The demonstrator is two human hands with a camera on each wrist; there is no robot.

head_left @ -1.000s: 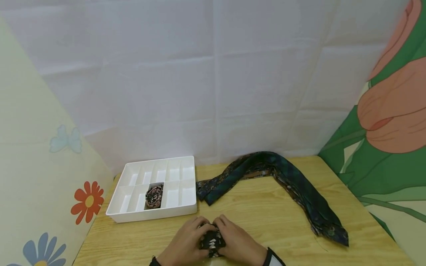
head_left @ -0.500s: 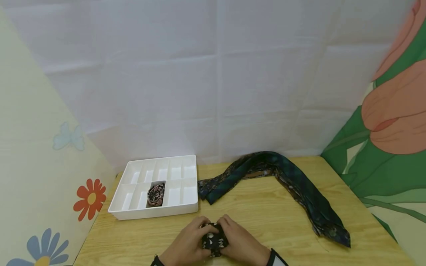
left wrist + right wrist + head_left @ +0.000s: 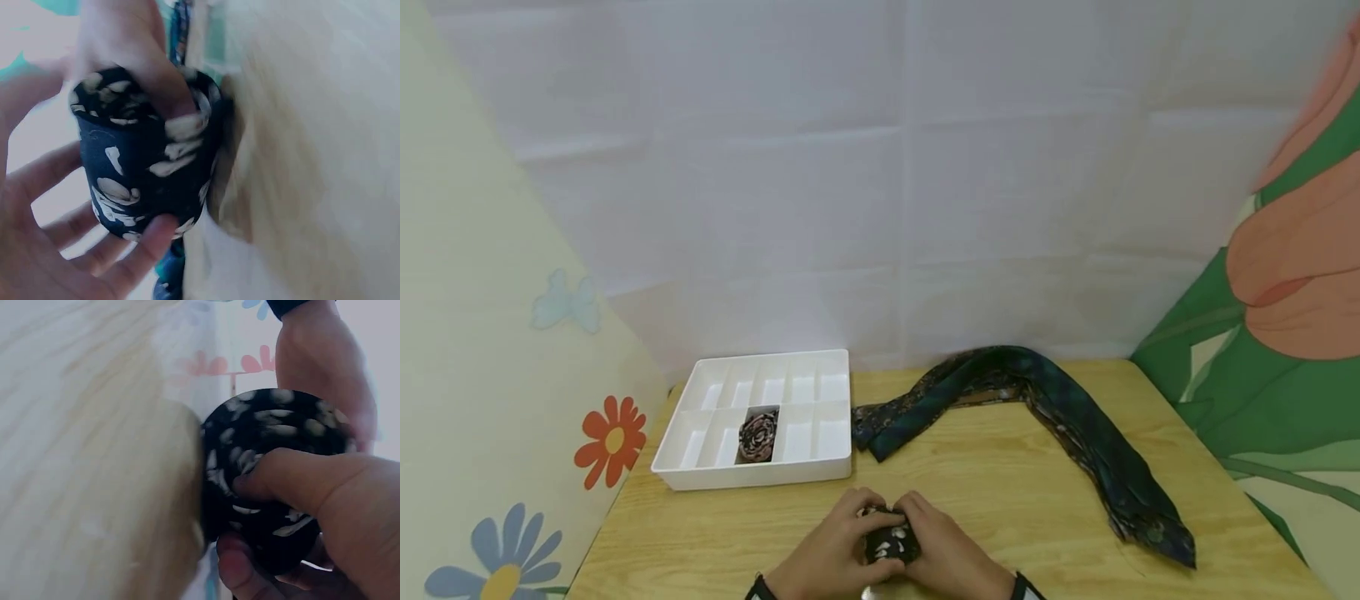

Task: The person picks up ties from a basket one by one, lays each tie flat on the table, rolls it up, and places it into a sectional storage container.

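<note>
Both hands hold a rolled-up black necktie (image 3: 891, 546) with a white leaf-like pattern, low on the table near its front edge. My left hand (image 3: 831, 548) grips the roll from the left, its fingers curled over the top. From the right, my right hand (image 3: 953, 552) grips it too. In the left wrist view the roll (image 3: 134, 165) stands on its side with a hollow, coiled end. The right wrist view shows the spiral end of the roll (image 3: 281, 415), with the right thumb (image 3: 294, 481) pressed onto it. The fingers hide part of the tie.
A white divided tray (image 3: 751, 477) stands back left; one compartment holds a pinkish-black rolled tie (image 3: 758, 436). Several dark ties (image 3: 1075, 417), green and floral, lie in an arch at the back right. A white sheet (image 3: 880, 208) hangs behind the wooden table (image 3: 1000, 483).
The roll has turned and tightened slightly between my hands, and the left fingers now cover more of it. The head view has shifted a little. Tray and loose ties stay put.
</note>
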